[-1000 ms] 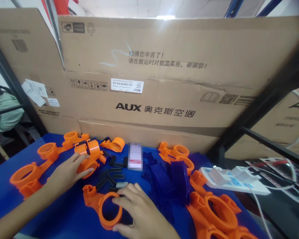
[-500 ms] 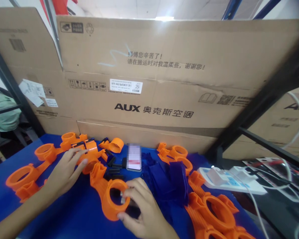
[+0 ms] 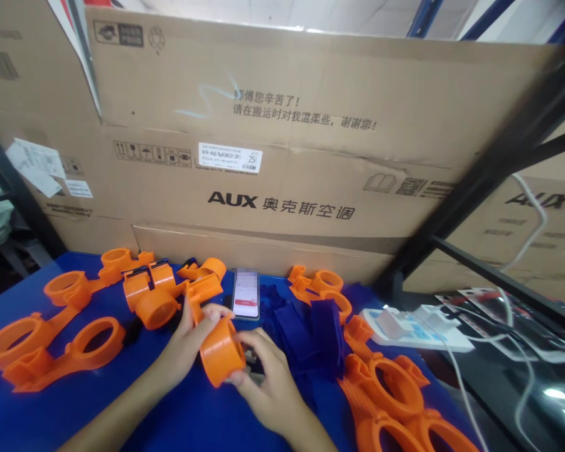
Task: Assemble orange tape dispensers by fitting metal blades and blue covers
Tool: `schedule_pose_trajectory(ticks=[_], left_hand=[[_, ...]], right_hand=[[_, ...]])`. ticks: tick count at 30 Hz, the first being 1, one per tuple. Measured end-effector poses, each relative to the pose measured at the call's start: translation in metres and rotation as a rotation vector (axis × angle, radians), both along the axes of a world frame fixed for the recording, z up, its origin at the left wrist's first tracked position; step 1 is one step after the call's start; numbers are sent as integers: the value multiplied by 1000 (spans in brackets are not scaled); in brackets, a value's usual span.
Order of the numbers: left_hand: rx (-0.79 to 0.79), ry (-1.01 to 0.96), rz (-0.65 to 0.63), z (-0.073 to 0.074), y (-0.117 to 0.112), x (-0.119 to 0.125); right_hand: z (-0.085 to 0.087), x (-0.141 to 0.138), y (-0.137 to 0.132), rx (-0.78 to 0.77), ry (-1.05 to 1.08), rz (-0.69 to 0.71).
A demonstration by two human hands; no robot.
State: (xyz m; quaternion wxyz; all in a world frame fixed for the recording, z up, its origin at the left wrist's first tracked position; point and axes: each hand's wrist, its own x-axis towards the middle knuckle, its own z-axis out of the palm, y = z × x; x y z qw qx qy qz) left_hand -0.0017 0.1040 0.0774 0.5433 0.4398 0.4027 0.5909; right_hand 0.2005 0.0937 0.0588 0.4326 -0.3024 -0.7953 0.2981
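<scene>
Both hands hold one orange plastic ring part (image 3: 219,351) lifted just above the blue table (image 3: 122,408). My left hand (image 3: 188,339) grips its arm end from the left, fingers wrapped round it. My right hand (image 3: 263,383) clasps the ring end from the right and below, fingers curled on the rim. Small black pieces (image 3: 254,361) lie partly hidden behind the ring and my right hand.
More orange ring parts lie at the left (image 3: 51,345), the back (image 3: 155,295) and the right (image 3: 390,395). Dark blue parts (image 3: 311,329) are heaped in the middle. A phone (image 3: 245,300) lies at the back. A white power strip (image 3: 414,326) sits right. Cardboard boxes (image 3: 287,144) wall the back.
My right hand lifted the orange ring part off the table. My left hand left the pile at the left and took hold of the same part.
</scene>
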Motion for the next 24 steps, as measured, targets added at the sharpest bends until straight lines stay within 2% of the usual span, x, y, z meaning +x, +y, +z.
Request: schedule_pose_trajectory(ticks=[3,5,7,12,18,24], left_hand=[[17,-43,12,0,27,-1],[23,-74,23,-1,41,-8],[21,-98,30,-4,49,-14],[2,-117,28,-17,45,-22],[-16,-108,25,-20,39,-18],[-41,-104,-41,-18,33,-12]], right_hand=[[-1,4,5,-36,-67,-129],[0,6,8,-6,-205,-211],[1,7,10,42,-385,-236],[0,9,12,77,-634,-182],[2,10,13,0,-682,-138],[5,15,15,-14,-702,-106]])
